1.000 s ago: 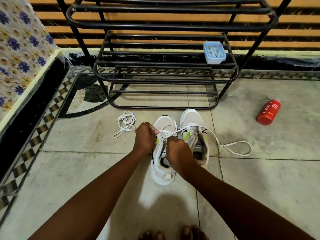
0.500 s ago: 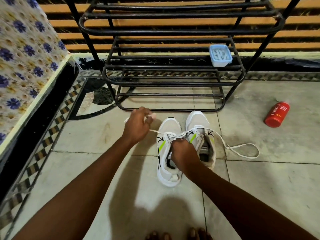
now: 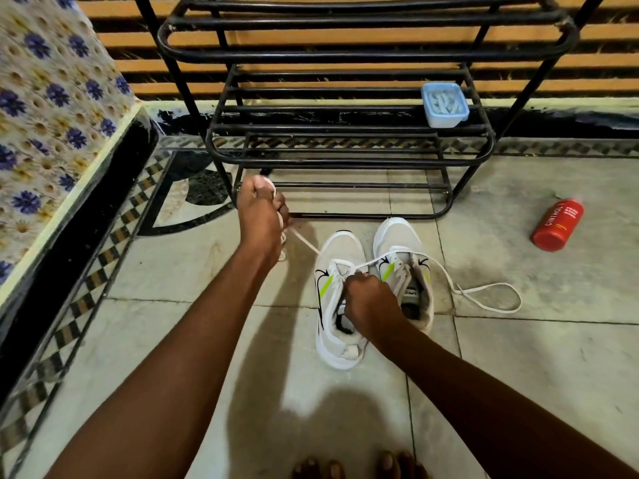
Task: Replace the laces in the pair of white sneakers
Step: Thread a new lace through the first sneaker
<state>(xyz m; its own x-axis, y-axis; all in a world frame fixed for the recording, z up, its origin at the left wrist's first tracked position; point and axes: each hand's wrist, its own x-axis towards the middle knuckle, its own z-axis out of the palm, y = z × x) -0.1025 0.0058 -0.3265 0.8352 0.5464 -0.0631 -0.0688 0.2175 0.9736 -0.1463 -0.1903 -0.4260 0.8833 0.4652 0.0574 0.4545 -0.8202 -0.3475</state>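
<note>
Your left hand (image 3: 261,221) is closed in a fist around one end of the flat white shoelace (image 3: 304,242), raised up and to the left of the shoes, close to the foot of the black tubular metal shoe rack (image 3: 349,57). From that fist the lace runs taut, down and to the right, into the front eyelets of the left-hand white sneaker with lime-green and black side markings (image 3: 337,299). Your right hand (image 3: 371,300) is clamped over the tongue and upper eyelets of that same sneaker, pinning it to the pale tiled floor (image 3: 553,375); what the fingertips grip underneath cannot be made out. The two hands are well apart. The other end of the lace passes over the matching white sneaker (image 3: 403,267), which stands just beside the first, toes toward the rack, and then lies in a loose loop on the tiles to the right. A red cylindrical bottle with white lettering (image 3: 557,225) lies on its side on the floor, well to the right of the shoes. A small pale-blue plastic box (image 3: 445,104) sits on a lower shelf of the rack. A floral-patterned cloth with blue flowers (image 3: 52,108) covers a raised surface at the left edge. Your bare toes (image 3: 359,466) show at the bottom edge.
</note>
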